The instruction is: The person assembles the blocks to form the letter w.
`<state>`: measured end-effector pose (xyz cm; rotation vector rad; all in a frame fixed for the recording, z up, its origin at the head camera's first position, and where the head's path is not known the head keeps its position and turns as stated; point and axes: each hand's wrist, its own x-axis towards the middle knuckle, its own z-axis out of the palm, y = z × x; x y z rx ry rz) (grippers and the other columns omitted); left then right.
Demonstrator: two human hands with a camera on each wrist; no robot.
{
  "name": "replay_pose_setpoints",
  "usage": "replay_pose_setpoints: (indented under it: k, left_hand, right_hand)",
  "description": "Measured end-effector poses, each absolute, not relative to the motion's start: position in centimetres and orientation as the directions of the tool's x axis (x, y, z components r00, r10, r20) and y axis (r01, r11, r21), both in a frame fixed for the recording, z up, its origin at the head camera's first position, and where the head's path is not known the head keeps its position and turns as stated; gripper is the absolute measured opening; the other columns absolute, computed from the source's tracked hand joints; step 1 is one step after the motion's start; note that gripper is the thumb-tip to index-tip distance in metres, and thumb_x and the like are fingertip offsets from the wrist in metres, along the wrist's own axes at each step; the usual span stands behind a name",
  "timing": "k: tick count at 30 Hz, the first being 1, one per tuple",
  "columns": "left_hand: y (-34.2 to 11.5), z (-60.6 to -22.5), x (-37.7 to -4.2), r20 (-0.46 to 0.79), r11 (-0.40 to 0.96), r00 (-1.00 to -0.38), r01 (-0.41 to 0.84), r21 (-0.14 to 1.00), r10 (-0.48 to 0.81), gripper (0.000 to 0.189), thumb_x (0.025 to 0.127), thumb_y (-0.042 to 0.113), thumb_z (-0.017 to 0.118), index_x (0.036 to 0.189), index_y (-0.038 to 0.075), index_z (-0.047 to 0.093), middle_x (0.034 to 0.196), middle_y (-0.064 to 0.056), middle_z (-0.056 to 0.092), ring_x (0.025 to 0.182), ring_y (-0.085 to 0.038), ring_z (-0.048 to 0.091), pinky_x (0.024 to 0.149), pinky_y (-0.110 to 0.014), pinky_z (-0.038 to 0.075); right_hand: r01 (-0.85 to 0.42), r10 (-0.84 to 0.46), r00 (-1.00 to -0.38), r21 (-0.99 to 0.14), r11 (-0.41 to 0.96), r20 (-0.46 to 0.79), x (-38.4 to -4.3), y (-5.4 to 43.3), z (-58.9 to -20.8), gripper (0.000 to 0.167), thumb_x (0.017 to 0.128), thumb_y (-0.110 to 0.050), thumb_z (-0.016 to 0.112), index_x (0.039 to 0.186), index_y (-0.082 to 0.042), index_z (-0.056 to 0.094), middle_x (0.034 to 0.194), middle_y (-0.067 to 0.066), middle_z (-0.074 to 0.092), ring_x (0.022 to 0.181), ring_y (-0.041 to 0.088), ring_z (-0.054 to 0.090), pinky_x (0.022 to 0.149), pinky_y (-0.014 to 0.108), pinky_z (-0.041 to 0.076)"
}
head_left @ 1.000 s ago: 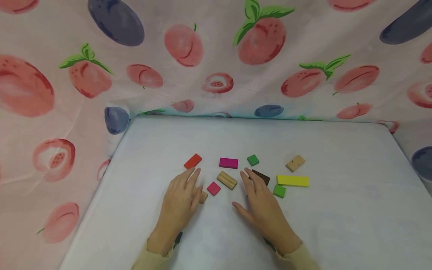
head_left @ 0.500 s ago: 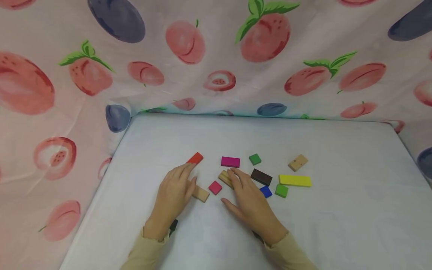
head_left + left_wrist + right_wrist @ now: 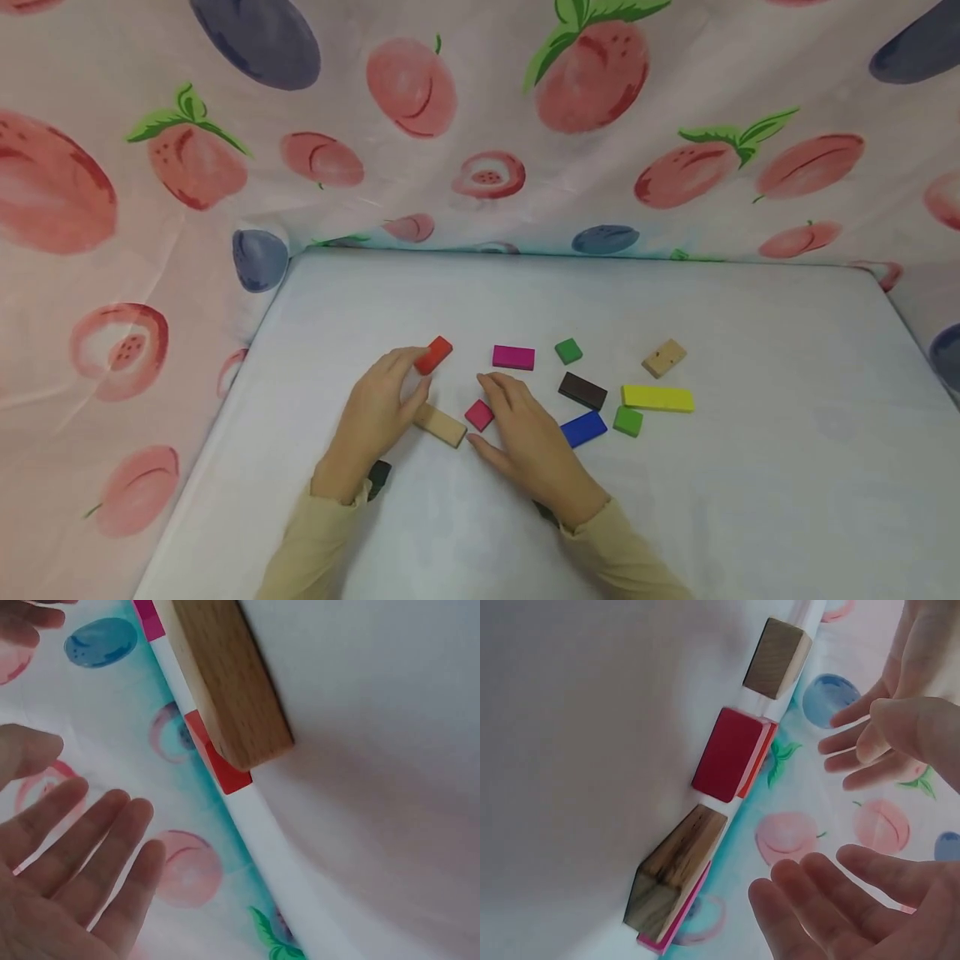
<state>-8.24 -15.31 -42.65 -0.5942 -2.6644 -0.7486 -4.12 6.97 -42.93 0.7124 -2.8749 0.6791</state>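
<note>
My left hand [image 3: 375,408] hovers with relaxed fingers beside a red block [image 3: 434,356]; its fingertips overlap the block's left side, and contact cannot be told. A plain wooden block [image 3: 441,426] lies just right of the left thumb. My right hand [image 3: 536,446] is over the table with fingers spread, thumb and index either side of a crimson square block [image 3: 479,415], holding nothing. Beneath this hand, a grooved wooden block [image 3: 679,874] shows in the right wrist view but is hidden in the head view. A blue block [image 3: 584,429] lies partly behind the right hand.
Farther back lie a magenta block [image 3: 513,357] and a dark green block [image 3: 568,351]. To the right are a dark brown block [image 3: 582,391], a yellow block [image 3: 657,398], a light green block [image 3: 628,421] and a speckled wooden block [image 3: 664,358]. Fruit-print cloth [image 3: 487,100] borders the white table [image 3: 787,467].
My right hand has moved left from near the dark brown block, uncovering the blue block and covering the grooved one. My left hand has shifted slightly left and back, uncovering the plain wooden block.
</note>
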Motion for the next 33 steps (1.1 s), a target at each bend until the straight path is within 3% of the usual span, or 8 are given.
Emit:
replay_pose_setpoints:
  k: [14, 20, 26, 33]
  left_hand:
    - [-16.1, -42.8, -10.8, 0.241, 0.755, -0.925, 0.379, 0.535, 0.293, 0.039, 0.091, 0.015, 0.072, 0.128, 0.007, 0.063, 0.125, -0.009, 0.065, 0.115, -0.026, 0.063, 0.099, -0.045, 0.053]
    - [-16.8, -43.0, -12.0, 0.187, 0.732, -0.930, 0.365, 0.576, 0.316, 0.038, 0.094, 0.019, 0.070, 0.129, 0.007, 0.062, 0.125, -0.011, 0.065, 0.117, -0.028, 0.061, 0.102, -0.046, 0.050]
    - [-17.2, -43.0, -13.0, 0.119, 0.726, -0.936, 0.332, 0.602, 0.330, 0.041, 0.094, 0.025, 0.070, 0.130, 0.008, 0.061, 0.128, -0.010, 0.063, 0.119, -0.028, 0.059, 0.105, -0.047, 0.047]
    - [-17.0, -43.3, -13.5, 0.093, 0.714, -0.934, 0.326, 0.620, 0.346, 0.041, 0.094, 0.026, 0.070, 0.130, 0.009, 0.062, 0.128, -0.008, 0.064, 0.118, -0.026, 0.059, 0.105, -0.047, 0.047]
  right_hand:
    - [-0.448, -0.443, -0.889, -0.430, 0.784, 0.119, -4.6, 5.6, -43.0, 0.068, 0.087, -0.036, 0.076, 0.142, -0.006, 0.049, 0.133, 0.009, 0.055, 0.121, 0.020, 0.055, 0.101, 0.034, 0.052]
    - [-0.467, -0.468, -0.875, -0.477, 0.744, 0.125, -4.8, 4.9, -43.2, 0.062, 0.090, -0.035, 0.074, 0.139, -0.005, 0.051, 0.131, 0.007, 0.056, 0.115, 0.019, 0.057, 0.098, 0.033, 0.053]
    - [-0.492, -0.492, -0.859, -0.489, 0.720, 0.140, -5.0, 4.0, -43.4, 0.057, 0.092, -0.034, 0.072, 0.137, -0.005, 0.052, 0.130, 0.007, 0.057, 0.120, 0.020, 0.056, 0.104, 0.034, 0.049]
    - [-0.473, -0.490, -0.864, -0.515, 0.715, 0.113, -4.9, 3.4, -43.5, 0.051, 0.093, -0.030, 0.071, 0.134, -0.005, 0.054, 0.128, 0.007, 0.058, 0.118, 0.019, 0.055, 0.101, 0.033, 0.051]
